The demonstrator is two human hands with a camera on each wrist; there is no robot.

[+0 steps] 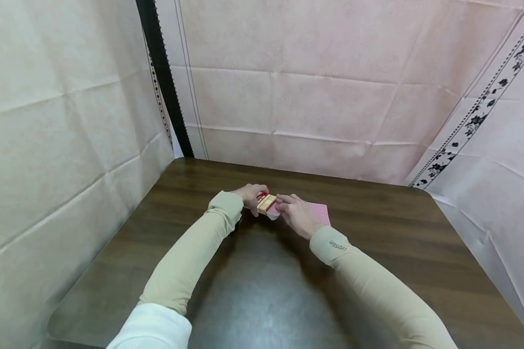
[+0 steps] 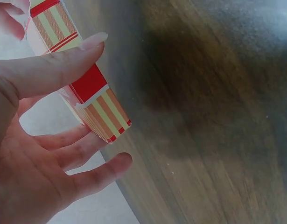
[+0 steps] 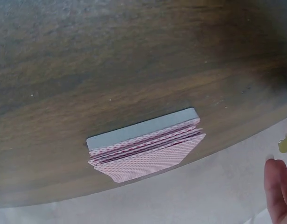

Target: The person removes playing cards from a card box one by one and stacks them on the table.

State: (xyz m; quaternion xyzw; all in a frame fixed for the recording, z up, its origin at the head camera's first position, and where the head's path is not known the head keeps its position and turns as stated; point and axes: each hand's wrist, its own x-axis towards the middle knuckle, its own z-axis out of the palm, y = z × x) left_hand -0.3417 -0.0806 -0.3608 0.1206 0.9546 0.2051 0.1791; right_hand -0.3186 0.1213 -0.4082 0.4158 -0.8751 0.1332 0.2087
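Note:
In the head view, my left hand (image 1: 249, 195) grips a small playing card box (image 1: 266, 204) above the table. The left wrist view shows the card box (image 2: 94, 87) with yellow, orange and red stripes, the thumb lying across its narrow side and fingers behind. At the box's other end is my right hand (image 1: 300, 217), its fingers fairly straight; whether they touch the box is unclear. Beyond that hand a deck of cards (image 1: 320, 213) with pink-red patterned backs rests on the table. From the right wrist, the deck (image 3: 148, 147) appears stacked slightly unevenly.
A dark brown wooden table (image 1: 375, 218) with rounded corners lies beneath both hands. Pale creased cloth (image 1: 297, 97) hangs behind it and along both sides, with a floral border (image 1: 476, 118) at the right and a black strip (image 1: 163, 72) at the left.

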